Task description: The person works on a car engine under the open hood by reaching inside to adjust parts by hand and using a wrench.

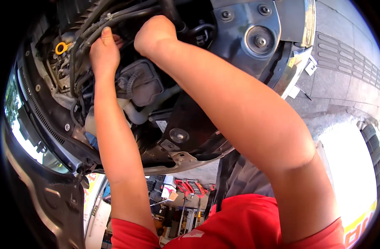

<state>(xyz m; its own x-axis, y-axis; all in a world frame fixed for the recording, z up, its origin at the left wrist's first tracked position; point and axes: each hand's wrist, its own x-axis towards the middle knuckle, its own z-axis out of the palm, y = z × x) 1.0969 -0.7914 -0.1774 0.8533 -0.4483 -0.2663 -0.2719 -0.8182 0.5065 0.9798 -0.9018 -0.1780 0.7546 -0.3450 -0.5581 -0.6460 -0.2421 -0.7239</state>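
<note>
Both of my hands reach into a car's engine bay. My left hand (104,54) is beside the black hoses (99,30), its thumb stretched up against them and its other fingers curled mostly out of sight. To its right, my right hand (157,35) is bent into a fist with the back of the hand toward me. Its fingers point down into the dark gap and are hidden, so what they grip cannot be seen. Below the hands sits a dark plastic reservoir (146,85) with a ribbed hose.
A yellow dipstick ring (62,48) is at the left of the engine. The front body panel (248,37) with round mounts lies at the right. The raised hood (44,199) is lower left. Red-handled tools (190,187) and boxes are behind me, and paving (335,79) lies beyond the bumper.
</note>
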